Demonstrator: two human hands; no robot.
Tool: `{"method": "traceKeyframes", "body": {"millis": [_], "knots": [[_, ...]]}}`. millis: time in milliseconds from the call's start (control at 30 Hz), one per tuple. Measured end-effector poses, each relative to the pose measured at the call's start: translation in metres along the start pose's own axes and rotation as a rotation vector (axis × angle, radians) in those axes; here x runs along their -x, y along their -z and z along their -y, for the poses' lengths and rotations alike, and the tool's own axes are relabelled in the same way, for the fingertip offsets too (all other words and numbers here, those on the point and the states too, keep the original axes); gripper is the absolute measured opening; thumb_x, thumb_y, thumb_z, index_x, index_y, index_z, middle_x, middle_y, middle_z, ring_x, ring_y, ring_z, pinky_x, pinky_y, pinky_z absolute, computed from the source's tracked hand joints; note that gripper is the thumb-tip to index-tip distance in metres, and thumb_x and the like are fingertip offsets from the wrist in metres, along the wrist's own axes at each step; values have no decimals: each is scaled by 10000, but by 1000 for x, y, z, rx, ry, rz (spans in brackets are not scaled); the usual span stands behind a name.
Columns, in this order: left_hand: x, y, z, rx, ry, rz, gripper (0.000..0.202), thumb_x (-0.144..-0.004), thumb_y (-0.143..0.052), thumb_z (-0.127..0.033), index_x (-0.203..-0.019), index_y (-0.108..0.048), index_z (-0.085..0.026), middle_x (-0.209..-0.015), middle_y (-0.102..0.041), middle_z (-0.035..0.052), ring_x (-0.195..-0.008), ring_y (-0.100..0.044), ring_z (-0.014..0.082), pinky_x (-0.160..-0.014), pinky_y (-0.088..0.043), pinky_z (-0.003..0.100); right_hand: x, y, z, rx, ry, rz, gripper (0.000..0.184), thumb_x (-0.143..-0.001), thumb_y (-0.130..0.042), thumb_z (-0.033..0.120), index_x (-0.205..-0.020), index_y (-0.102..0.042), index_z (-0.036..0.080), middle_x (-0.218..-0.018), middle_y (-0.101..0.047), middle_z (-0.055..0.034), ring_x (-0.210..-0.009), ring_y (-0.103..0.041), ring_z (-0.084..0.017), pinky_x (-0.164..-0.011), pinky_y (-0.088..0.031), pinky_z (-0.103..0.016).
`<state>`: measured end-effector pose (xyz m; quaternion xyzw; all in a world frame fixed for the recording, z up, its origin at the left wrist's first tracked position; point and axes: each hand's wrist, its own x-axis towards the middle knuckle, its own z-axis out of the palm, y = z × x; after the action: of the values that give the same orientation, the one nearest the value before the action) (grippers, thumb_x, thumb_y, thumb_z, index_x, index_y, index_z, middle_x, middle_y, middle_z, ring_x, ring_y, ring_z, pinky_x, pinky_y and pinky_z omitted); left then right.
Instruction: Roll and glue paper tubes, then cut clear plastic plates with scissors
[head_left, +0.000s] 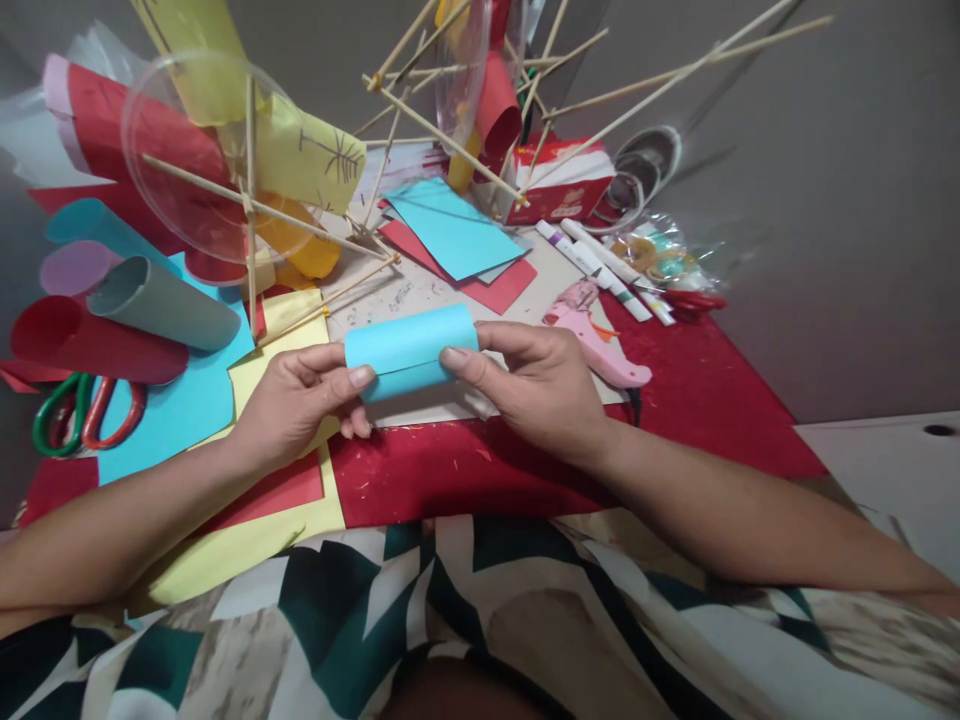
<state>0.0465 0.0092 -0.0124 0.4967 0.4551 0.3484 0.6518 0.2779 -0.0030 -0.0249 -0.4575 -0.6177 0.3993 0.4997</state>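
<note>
Between my two hands is a blue paper tube, held level above the table with its long seam facing me. My left hand grips its left end, thumb in front near the seam. The right end is pinched by my right hand, whose thumb presses on the seam. Some fingers of both hands are hidden behind or inside the tube. Beneath it lies a grey cardboard sheet. Just right of my right hand rests a pink glue gun.
Paper tubes, including a grey one, and scissors lie at the left. Stick frames with clear plastic discs rise behind. Blue and red paper sheets, markers and a red box sit farther back on the red cloth.
</note>
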Motion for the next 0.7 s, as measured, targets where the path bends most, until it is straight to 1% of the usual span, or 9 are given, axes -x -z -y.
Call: {"method": "traceKeyframes", "body": {"millis": [67, 133, 267, 333, 433, 467, 533, 633, 700], "knots": [[0, 0, 1, -20, -1, -2, 342, -724, -893, -439, -847, -760, -149, -504, -679, 10, -428, -631, 124, -463, -527, 193, 1, 0, 1, -25, -20, 30, 313, -851, -728, 471, -704, -729, 194, -684, -647, -5, -688, -583, -159, -647, -495, -274], [2, 0, 1, -40, -10, 0, 322, -726, -894, -436, -788, -756, -152, -494, -673, 10, -421, -614, 113, -480, -530, 196, 1, 0, 2, -39, -26, 50, 395, -859, -711, 519, -647, -673, 188, -646, -586, 1, -656, -536, -142, -620, -465, -264], [4, -1, 3, -60, -21, 8, 282, -752, -881, -418, -766, -754, -167, -499, -670, 1, -438, -618, 116, -505, -535, 211, 3, -4, 5, -43, -15, 40, 553, -869, -675, 596, -541, -488, 191, -570, -405, 24, -574, -385, -104, -530, -357, -252], [4, -1, 4, -64, -39, 7, 286, -763, -873, -418, -734, -742, -166, -505, -670, 3, -444, -613, 115, -510, -529, 215, 4, -6, 5, -97, -24, 52, 603, -884, -642, 626, -524, -413, 200, -543, -335, 37, -531, -314, -90, -492, -306, -254], [4, 0, 5, -65, -76, -1, 312, -781, -861, -410, -669, -709, -162, -505, -666, 6, -447, -596, 101, -520, -516, 208, 3, -8, 4, -155, -51, 103, 648, -897, -603, 658, -501, -363, 205, -498, -305, 44, -494, -283, -82, -469, -268, -259], [4, 0, 5, -61, -86, -7, 314, -788, -857, -405, -660, -701, -163, -501, -661, 3, -447, -593, 98, -525, -514, 205, 2, -7, 4, -147, -56, 111, 650, -886, -615, 663, -495, -374, 203, -490, -318, 43, -495, -297, -84, -471, -268, -259], [3, 0, 4, -58, -98, -23, 316, -793, -851, -405, -656, -693, -168, -488, -649, -5, -444, -593, 99, -523, -512, 202, 0, -4, 4, -107, -62, 96, 592, -839, -687, 640, -516, -473, 192, -511, -401, 34, -522, -362, -94, -490, -304, -254], [3, 0, 3, -70, -112, -45, 325, -775, -861, -419, -652, -685, -174, -477, -635, -13, -436, -591, 103, -504, -506, 201, -2, 0, 4, -65, -55, 7, 375, -758, -804, 526, -673, -671, 186, -646, -593, 9, -622, -504, -129, -574, -410, -258], [3, 0, 3, -100, -133, -51, 329, -768, -867, -418, -645, -682, -176, -480, -631, -16, -433, -581, 95, -500, -498, 195, -2, 1, 3, -63, -51, -32, 307, -753, -815, 472, -713, -707, 187, -694, -636, -1, -660, -539, -141, -611, -439, -266]]}}
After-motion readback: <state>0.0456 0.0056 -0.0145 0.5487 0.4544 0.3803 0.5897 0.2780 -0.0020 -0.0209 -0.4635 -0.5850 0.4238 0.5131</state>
